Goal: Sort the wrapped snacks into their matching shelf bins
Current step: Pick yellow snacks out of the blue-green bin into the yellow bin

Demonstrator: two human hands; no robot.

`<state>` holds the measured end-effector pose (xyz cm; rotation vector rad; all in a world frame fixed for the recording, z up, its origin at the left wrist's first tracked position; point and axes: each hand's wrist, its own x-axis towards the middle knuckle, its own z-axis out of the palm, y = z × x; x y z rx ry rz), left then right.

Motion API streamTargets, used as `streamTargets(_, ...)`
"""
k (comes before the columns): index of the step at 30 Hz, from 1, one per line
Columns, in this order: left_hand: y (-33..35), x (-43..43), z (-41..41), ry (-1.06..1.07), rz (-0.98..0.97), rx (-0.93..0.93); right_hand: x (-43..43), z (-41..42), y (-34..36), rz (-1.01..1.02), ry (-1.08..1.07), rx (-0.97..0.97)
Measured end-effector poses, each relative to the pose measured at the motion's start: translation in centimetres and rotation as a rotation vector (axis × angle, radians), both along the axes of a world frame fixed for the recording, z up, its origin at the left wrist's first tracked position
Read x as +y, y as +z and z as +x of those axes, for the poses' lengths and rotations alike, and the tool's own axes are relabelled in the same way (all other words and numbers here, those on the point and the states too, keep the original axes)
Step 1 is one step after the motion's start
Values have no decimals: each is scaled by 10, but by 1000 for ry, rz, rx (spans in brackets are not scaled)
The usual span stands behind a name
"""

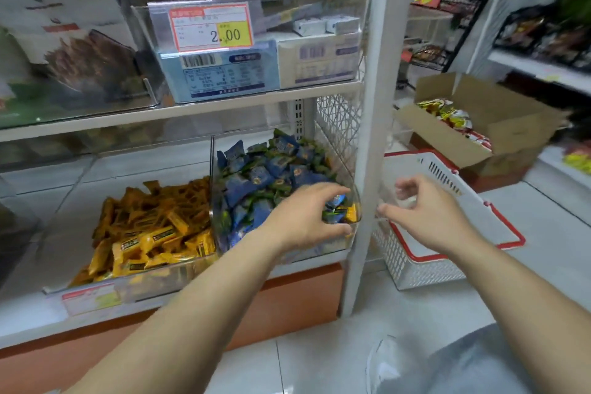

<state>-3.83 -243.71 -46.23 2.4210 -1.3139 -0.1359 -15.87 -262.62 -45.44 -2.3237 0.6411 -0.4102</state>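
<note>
The left hand covers most of the wrapped snacks it grips at the front right corner of the clear bin; their count cannot be determined. The right hand has blurred fingertips; whether it holds anything cannot be determined. The white upright hides the basket's left end. The price label's small print is unreadable.

An open cardboard box stands on the floor.

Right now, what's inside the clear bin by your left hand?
A pile of blue and green wrapped snacks. The left hand holds a few blue and yellow ones at the front right corner. Anything beneath the pile is covered.
</note>
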Motion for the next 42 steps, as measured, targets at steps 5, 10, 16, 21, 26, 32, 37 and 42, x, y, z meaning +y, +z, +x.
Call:
streamTargets(5,-11,-1,17,-3,150,-89,8,28,-23,134,93,-31)
streamTargets(10,-6,43,34,4,201,-197,9,41,-39,38,151,5)
streamTargets(16,13,62,36,78,365,-254,-6,43,-34,4,279,47)
streamTargets(21,6,19,17,76,84,-157,-7,42,-35,0,298,9)
streamTargets(26,-25,-8,13,138,369,-146,-12,44,-32,-42,318,20)
streamTargets(32,-31,-3,6,127,161,-169,-11,47,-25,-71,314,72)
streamTargets(37,-34,14,1,102,-130,-131,-12,41,-14,-48,352,173)
streamTargets(42,-19,23,6,387,-468,137,-14,13,-1,-37,250,275)
